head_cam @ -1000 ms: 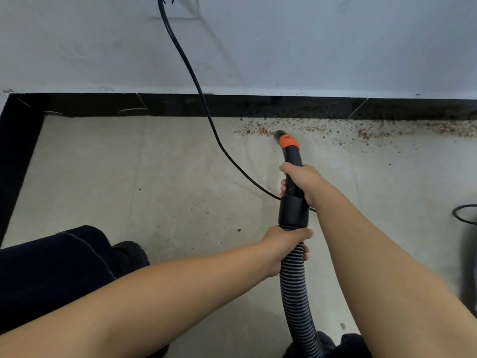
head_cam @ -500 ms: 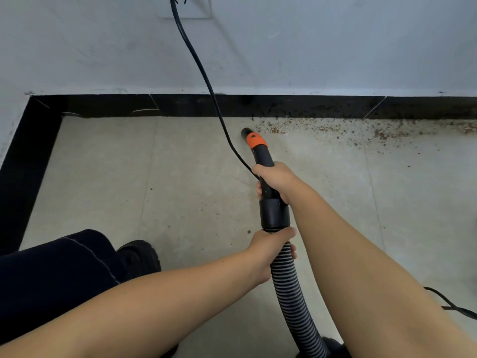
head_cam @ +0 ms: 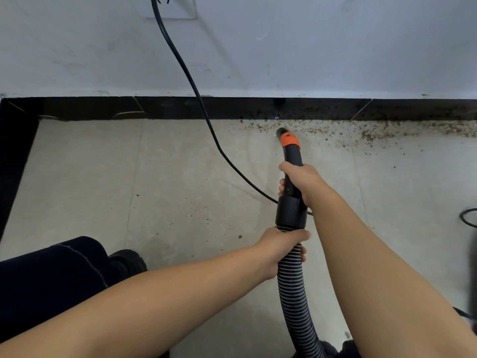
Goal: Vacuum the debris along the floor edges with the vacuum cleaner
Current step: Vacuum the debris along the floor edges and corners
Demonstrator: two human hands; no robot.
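Nozzle at the start of the debris line

Nozzle tip down on the floor at the left end of the debris, just short of the black skirting. Right hand wrapped round the rigid black wand below the orange collar, fingers curled fully closed on it. Left hand clamped round the ribbed hose just under the cuff, fingers likewise closed tight. Crumbs strung rightward along the wall, thickest near the skirting, thinner further out on the tile.

Best handled by keeping the mouth low and close to the tile, tucked against the skirting, and drawn slowly right so nothing gets scattered. Steer with the forward hand; feed slack with the rear one. Power cord hanging from the wall socket and trailing behind the wand: worth keeping clear of the sweep. Stray specks nearer the knee probably left for a second pass.
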